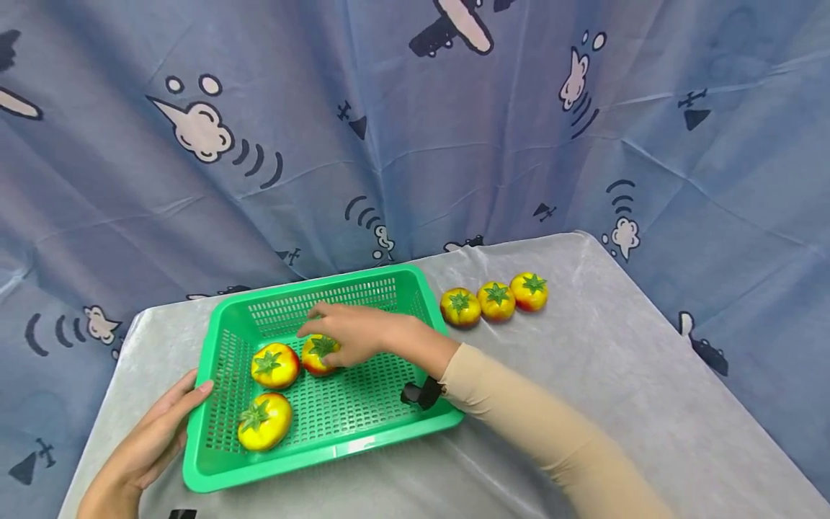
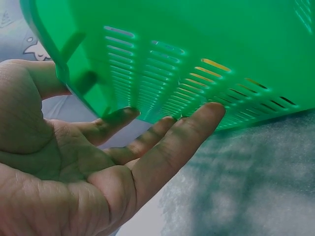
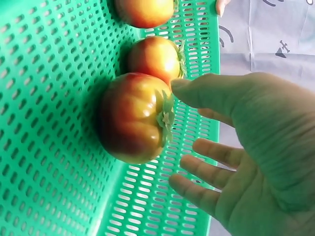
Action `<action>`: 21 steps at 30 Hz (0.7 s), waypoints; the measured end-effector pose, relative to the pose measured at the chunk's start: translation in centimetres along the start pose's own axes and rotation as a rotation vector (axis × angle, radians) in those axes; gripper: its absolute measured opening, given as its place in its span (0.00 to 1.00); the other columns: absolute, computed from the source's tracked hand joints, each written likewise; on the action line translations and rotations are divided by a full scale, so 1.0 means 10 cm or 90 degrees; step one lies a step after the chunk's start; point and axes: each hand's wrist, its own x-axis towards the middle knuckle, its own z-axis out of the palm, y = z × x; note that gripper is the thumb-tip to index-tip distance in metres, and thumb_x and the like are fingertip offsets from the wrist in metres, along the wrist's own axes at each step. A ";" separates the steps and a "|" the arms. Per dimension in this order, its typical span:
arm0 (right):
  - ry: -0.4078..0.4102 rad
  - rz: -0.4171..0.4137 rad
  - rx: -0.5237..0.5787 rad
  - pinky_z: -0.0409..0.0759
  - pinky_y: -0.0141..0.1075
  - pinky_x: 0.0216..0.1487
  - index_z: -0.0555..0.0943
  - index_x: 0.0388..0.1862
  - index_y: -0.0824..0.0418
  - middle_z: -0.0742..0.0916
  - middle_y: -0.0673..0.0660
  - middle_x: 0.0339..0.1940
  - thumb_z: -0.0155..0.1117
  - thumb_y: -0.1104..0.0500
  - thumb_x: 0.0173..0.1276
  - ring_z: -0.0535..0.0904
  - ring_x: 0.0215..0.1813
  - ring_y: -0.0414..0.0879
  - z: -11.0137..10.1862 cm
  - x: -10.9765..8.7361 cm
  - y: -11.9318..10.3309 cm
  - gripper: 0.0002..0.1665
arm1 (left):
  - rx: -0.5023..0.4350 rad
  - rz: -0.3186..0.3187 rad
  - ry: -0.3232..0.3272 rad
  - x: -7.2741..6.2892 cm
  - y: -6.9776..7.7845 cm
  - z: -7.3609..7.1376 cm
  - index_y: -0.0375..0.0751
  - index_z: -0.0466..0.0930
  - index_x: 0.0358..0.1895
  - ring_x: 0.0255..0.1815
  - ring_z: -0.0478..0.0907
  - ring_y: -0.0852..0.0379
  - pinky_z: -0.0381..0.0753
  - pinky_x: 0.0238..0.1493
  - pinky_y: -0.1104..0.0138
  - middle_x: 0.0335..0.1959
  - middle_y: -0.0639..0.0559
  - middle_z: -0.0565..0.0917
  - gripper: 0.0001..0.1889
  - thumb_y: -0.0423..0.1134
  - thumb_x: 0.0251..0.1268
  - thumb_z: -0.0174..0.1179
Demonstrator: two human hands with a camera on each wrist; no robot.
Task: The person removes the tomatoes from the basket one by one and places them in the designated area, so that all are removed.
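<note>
A green plastic basket [image 1: 350, 447] with slotted walls holds three yellow-and-red tomatoes with green leafy tops. One tomato [image 1: 275, 365] sits at the left, another [image 1: 266, 422] in the near left corner. My right hand [image 1: 357, 333] reaches into the basket over the third tomato [image 1: 318, 355]. In the right wrist view its thumb is right by that tomato [image 3: 133, 118], and the other fingers are spread apart from it. My left hand [image 1: 158, 432] holds the basket's left side, thumb over the rim. Its fingers [image 2: 172, 147] lie along the outer wall in the left wrist view.
Three more tomatoes [image 1: 496, 301] stand in a row on the table, just right of the basket's far right corner. A pale grey cloth [image 1: 622, 389] covers the table. Behind it hangs a blue patterned curtain [image 1: 415, 144].
</note>
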 end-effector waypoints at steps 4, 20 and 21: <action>0.017 -0.003 0.014 0.78 0.40 0.74 0.75 0.78 0.49 0.70 0.55 0.81 0.68 0.54 0.78 0.73 0.78 0.51 0.05 0.04 0.02 0.31 | 0.001 0.004 0.004 0.00 -0.02 -0.01 0.37 0.26 0.87 0.59 0.82 0.70 0.88 0.57 0.66 0.60 0.72 0.76 0.38 0.48 0.91 0.37; 0.017 -0.048 -0.025 0.74 0.40 0.79 0.79 0.74 0.48 0.75 0.53 0.80 0.72 0.52 0.75 0.72 0.80 0.48 0.21 0.13 0.06 0.30 | -0.010 0.026 -0.014 0.01 -0.04 -0.01 0.36 0.26 0.86 0.61 0.81 0.71 0.86 0.58 0.69 0.61 0.77 0.75 0.38 0.47 0.92 0.36; 0.013 -0.050 -0.027 0.74 0.39 0.79 0.79 0.74 0.48 0.75 0.53 0.80 0.72 0.53 0.75 0.72 0.80 0.48 0.21 0.13 0.07 0.30 | -0.010 0.025 -0.013 0.01 -0.04 -0.01 0.36 0.26 0.86 0.61 0.81 0.71 0.86 0.58 0.69 0.61 0.77 0.75 0.38 0.47 0.92 0.36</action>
